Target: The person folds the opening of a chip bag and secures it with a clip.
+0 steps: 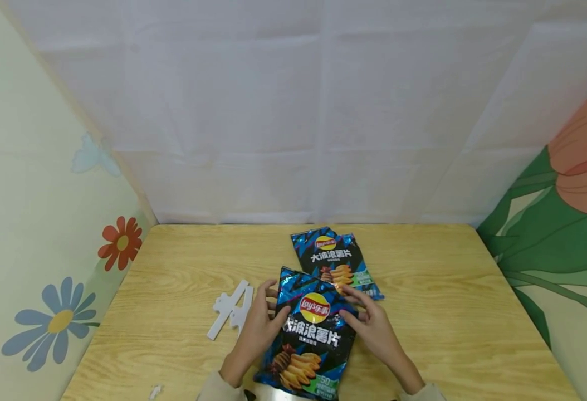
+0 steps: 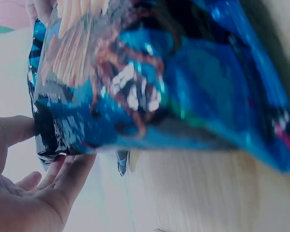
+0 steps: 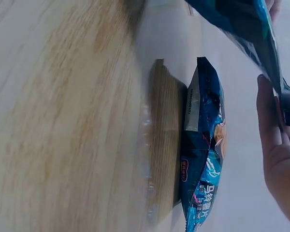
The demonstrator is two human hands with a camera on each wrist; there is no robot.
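Note:
A blue and black bag of chips (image 1: 313, 340) with a red and yellow logo is held near the table's front. My left hand (image 1: 260, 323) grips its left edge, thumb on the printed face. At the upper right edge my right hand (image 1: 373, 326) pinches it, thumb in front. In the left wrist view the bag (image 2: 135, 77) fills most of the picture, and the left hand (image 2: 43, 193) holds one side. The right wrist view catches the right hand (image 3: 280, 159) at the bag's edge. Behind lies a second chip bag (image 1: 341, 262), partly overlapped by the held one.
Two white flat pieces (image 1: 230, 309) with shaped attachments lie left of my left hand, one partly hidden by it. A small white scrap (image 1: 155, 391) is at the table's front left. A white sheet (image 1: 318, 111) hangs behind the wooden table (image 1: 449, 312).

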